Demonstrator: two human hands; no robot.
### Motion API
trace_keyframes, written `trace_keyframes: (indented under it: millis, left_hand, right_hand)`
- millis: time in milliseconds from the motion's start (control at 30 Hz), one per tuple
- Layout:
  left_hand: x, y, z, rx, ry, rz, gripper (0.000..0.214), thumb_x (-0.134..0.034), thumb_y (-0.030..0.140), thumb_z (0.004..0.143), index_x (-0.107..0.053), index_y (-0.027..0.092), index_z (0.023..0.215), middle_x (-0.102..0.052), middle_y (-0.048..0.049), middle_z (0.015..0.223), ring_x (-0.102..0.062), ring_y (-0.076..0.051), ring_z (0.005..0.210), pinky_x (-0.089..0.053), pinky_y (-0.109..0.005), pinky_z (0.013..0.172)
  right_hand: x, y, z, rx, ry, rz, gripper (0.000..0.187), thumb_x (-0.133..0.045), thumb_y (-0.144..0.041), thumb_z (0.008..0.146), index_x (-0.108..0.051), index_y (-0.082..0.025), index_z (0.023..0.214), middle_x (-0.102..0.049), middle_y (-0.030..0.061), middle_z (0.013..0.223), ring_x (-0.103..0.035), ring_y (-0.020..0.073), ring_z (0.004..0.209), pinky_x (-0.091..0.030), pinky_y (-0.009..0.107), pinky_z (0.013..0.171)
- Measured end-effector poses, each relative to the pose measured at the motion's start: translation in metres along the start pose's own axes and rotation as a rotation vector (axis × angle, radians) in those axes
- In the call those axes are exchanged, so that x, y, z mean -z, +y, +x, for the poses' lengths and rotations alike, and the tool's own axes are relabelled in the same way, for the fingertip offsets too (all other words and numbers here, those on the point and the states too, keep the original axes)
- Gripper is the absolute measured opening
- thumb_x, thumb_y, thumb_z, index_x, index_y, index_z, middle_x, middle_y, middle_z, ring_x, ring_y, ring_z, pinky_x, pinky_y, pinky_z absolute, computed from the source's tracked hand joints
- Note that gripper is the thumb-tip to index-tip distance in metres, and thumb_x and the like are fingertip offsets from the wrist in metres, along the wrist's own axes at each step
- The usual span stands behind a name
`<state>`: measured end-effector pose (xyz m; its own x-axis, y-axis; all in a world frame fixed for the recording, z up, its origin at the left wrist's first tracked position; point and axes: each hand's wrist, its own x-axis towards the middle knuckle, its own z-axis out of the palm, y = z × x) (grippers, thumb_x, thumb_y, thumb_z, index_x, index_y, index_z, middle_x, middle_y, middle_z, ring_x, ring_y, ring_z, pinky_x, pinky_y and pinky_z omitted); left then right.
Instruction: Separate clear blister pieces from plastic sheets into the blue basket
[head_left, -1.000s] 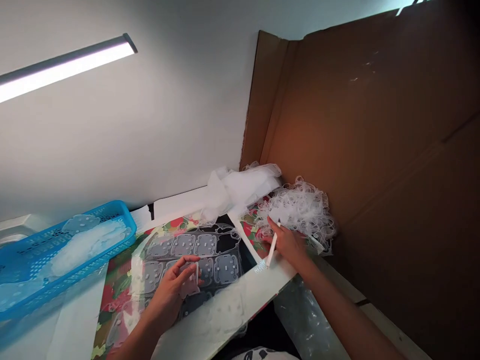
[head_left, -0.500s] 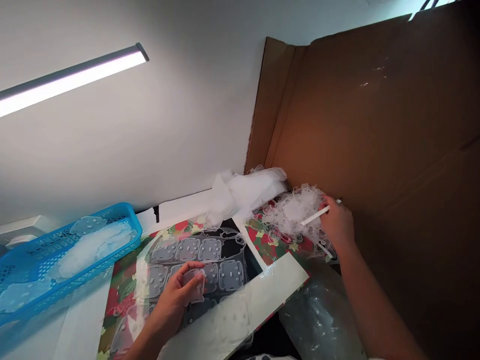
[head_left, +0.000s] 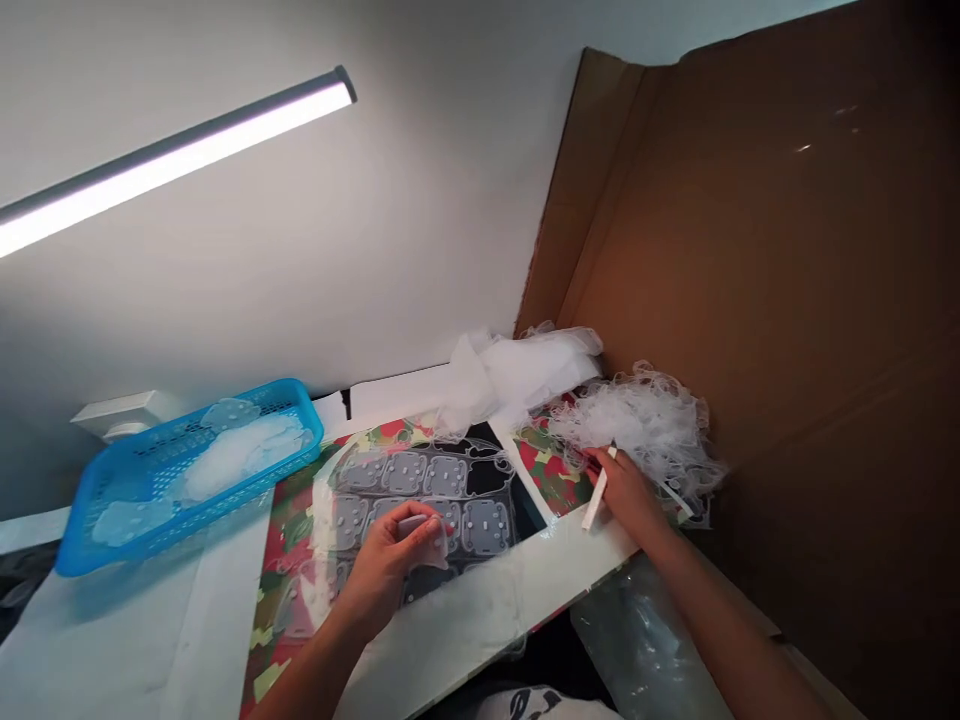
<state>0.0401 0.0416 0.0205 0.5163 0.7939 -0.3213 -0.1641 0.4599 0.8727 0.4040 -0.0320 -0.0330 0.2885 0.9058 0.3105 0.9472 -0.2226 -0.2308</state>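
Note:
My left hand (head_left: 391, 565) pinches a small clear silicone pad (head_left: 424, 542) just above a moulded clear sheet of several square pads (head_left: 420, 495) that lies on a dark mat. My right hand (head_left: 626, 490) is closed on a thin white stick tool (head_left: 598, 492), resting beside the sheet's right edge. Just behind that hand lies a heap of stringy clear trimmings (head_left: 645, 425).
A blue plastic basket (head_left: 105, 520) with loose clear pads stands at the left. Crumpled white plastic (head_left: 517, 370) lies at the back by the wall. A tall brown cardboard panel (head_left: 757, 280) walls off the right. A flowered cloth (head_left: 289, 510) covers the table; a clear bag (head_left: 637, 640) hangs off the front edge.
My right hand came back from the heap of trimmings to the sheet's edge, still holding the white tool. The left hand stayed on its pad. The view shifted left.

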Motion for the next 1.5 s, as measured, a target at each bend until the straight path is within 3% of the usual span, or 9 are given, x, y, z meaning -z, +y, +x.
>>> trace_keyframes:
  millis: [267,533,733,833,933,1000,1167,1300,1500]
  left_hand:
    - [-0.01,0.004,-0.005,-0.094,0.005,-0.059,0.036,-0.084,0.037,0.067,-0.057,0.016,0.079,-0.071,-0.0041,0.073,-0.065,-0.013,0.067,-0.047,-0.02,0.057]
    - [-0.021,0.019,-0.011,-0.142,-0.018,0.049,0.031,-0.08,0.037,0.073,-0.059,0.014,0.078,-0.073,-0.0062,0.075,-0.066,-0.015,0.069,-0.047,-0.022,0.061]
    - [-0.04,0.023,-0.012,-0.156,-0.056,0.099,0.028,-0.08,0.036,0.072,-0.063,0.014,0.077,-0.073,-0.0057,0.071,-0.068,-0.018,0.069,-0.048,-0.023,0.06]
    - [-0.045,0.023,-0.016,-0.141,-0.044,0.083,0.029,-0.081,0.037,0.07,-0.067,0.013,0.078,-0.074,-0.0074,0.074,-0.068,-0.018,0.068,-0.05,-0.025,0.062]
    - [-0.049,0.023,-0.019,-0.135,-0.05,0.083,0.028,-0.08,0.038,0.071,-0.069,0.013,0.079,-0.074,-0.0079,0.074,-0.069,-0.02,0.07,-0.051,-0.026,0.062]
    - [-0.053,0.023,-0.019,-0.134,-0.059,0.086,0.027,-0.08,0.038,0.071,-0.069,0.013,0.077,-0.074,-0.0075,0.073,-0.069,-0.02,0.071,-0.051,-0.026,0.063]
    - [-0.066,0.025,-0.018,-0.159,-0.088,0.124,0.028,-0.08,0.038,0.071,-0.069,0.013,0.073,-0.073,-0.0076,0.072,-0.067,-0.018,0.067,-0.051,-0.026,0.064]
    - [-0.07,0.03,-0.024,-0.223,-0.056,0.186,0.025,-0.079,0.037,0.073,-0.07,0.013,0.073,-0.073,-0.008,0.075,-0.066,-0.018,0.067,-0.052,-0.028,0.065]
    - [-0.066,0.035,-0.041,-0.33,0.025,0.26,0.023,-0.078,0.038,0.073,-0.072,0.015,0.073,-0.071,-0.0057,0.074,-0.065,-0.018,0.068,-0.054,-0.028,0.066]
  right_hand:
    - [0.018,0.011,0.007,-0.002,-0.061,0.042,0.055,-0.044,-0.011,0.079,-0.059,-0.019,0.131,-0.068,0.012,0.115,-0.066,0.0261,0.098,-0.053,0.033,0.079]
    - [0.021,0.004,-0.036,-0.385,-0.274,0.727,0.043,-0.057,-0.038,0.078,-0.067,-0.016,0.114,-0.075,0.01,0.089,-0.069,0.0231,0.067,-0.055,0.031,0.055]
    - [0.002,-0.017,-0.022,-0.236,-0.15,0.466,0.039,-0.059,-0.026,0.074,-0.071,-0.015,0.109,-0.074,0.0149,0.096,-0.068,0.0292,0.091,-0.053,0.041,0.083]
    - [0.012,-0.01,-0.033,-0.274,-0.208,0.401,0.037,-0.052,-0.021,0.076,-0.074,-0.016,0.105,-0.073,0.0163,0.093,-0.067,0.0312,0.091,-0.052,0.041,0.08]
    - [0.037,-0.013,-0.055,-0.312,-0.337,0.649,0.038,-0.056,-0.032,0.082,-0.071,-0.019,0.114,-0.071,0.0109,0.087,-0.066,0.0264,0.079,-0.052,0.035,0.069]
    - [0.055,-0.029,-0.067,-0.314,-0.423,0.928,0.042,-0.057,-0.041,0.086,-0.066,-0.021,0.122,-0.068,0.0067,0.082,-0.059,0.0189,0.063,-0.049,0.03,0.06]
    - [0.07,-0.1,-0.062,-0.292,-0.323,1.41,0.047,-0.061,-0.05,0.086,-0.064,-0.021,0.123,-0.061,0.0042,0.083,-0.034,0.0066,0.047,-0.032,0.022,0.044]
    - [0.071,-0.141,-0.048,-0.076,-0.305,1.386,0.057,-0.051,-0.062,0.088,-0.067,-0.021,0.123,-0.058,0.0032,0.071,-0.04,0.0102,0.052,-0.034,0.022,0.046]
    - [0.077,-0.161,-0.047,0.163,-0.172,1.159,0.036,-0.06,-0.049,0.089,-0.07,-0.03,0.118,-0.061,0.003,0.071,-0.054,0.0171,0.067,-0.046,0.028,0.061]
